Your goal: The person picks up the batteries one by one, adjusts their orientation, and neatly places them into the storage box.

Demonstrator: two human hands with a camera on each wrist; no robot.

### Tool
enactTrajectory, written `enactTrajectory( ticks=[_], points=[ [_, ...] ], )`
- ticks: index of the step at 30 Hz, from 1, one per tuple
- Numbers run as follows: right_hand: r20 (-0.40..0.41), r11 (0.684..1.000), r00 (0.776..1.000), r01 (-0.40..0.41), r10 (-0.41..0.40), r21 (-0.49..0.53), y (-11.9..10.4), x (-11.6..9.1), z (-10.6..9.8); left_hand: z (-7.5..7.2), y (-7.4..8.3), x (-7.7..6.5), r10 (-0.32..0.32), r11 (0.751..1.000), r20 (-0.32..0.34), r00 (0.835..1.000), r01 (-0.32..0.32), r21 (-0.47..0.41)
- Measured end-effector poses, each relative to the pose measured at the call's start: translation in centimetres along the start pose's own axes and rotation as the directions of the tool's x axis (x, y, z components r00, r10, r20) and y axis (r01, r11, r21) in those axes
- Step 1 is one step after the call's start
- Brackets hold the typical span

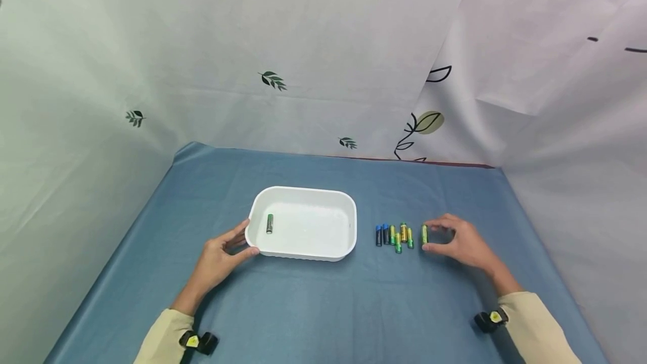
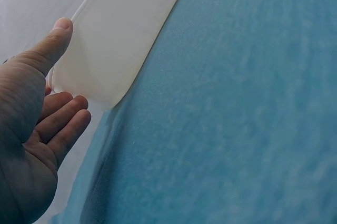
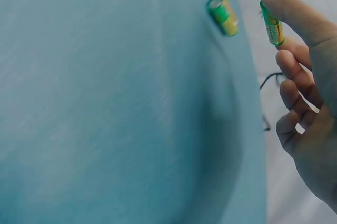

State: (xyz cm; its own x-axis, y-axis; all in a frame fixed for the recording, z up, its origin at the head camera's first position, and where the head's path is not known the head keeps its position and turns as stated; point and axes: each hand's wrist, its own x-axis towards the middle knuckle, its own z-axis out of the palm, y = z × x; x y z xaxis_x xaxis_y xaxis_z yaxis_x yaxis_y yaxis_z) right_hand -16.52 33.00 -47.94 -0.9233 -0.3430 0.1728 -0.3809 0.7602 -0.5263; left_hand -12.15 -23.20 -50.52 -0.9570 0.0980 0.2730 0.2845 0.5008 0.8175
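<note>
A white plastic tray (image 1: pixel 303 255) lies on the table, with one green-and-dark battery (image 1: pixel 270 223) in its left part. My left hand (image 1: pixel 222 256) holds the tray's left end, thumb at the near corner and fingers along the side; the left wrist view shows the thumb against the tray wall (image 2: pixel 121 29). Between thumb and index fingertip, my right hand (image 1: pixel 457 241) pinches a green-and-yellow battery (image 1: pixel 424 234) by its two ends. That battery (image 3: pixel 272 23) is raised off the cloth in the right wrist view, the other fingers loosely curled.
Just left of my right hand, several loose batteries lie close together: dark ones with blue ends (image 1: pixel 379 236) and green-and-yellow ones (image 1: pixel 398 243). A blue cloth (image 1: pixel 323 308) covers the table. White patterned fabric (image 1: pixel 323 111) hangs behind and at both sides.
</note>
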Motion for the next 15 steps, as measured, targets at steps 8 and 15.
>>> enactTrajectory(
  ticks=[8, 15],
  points=[
    [-0.009, 0.999, 1.000, 0.001, -0.001, -0.036, -3.6, 3.4, -0.9, 0.0, 0.0, 0.0, 0.006, 1.000, -0.005, 1.000, -0.006, -0.003],
    [-0.003, 0.999, 0.999, 0.038, -0.038, 0.013, -6.7, 6.6, -0.7, 0.0, -0.1, 0.0, 0.012, 1.000, -0.007, 1.000, -0.012, 0.002]
  ],
)
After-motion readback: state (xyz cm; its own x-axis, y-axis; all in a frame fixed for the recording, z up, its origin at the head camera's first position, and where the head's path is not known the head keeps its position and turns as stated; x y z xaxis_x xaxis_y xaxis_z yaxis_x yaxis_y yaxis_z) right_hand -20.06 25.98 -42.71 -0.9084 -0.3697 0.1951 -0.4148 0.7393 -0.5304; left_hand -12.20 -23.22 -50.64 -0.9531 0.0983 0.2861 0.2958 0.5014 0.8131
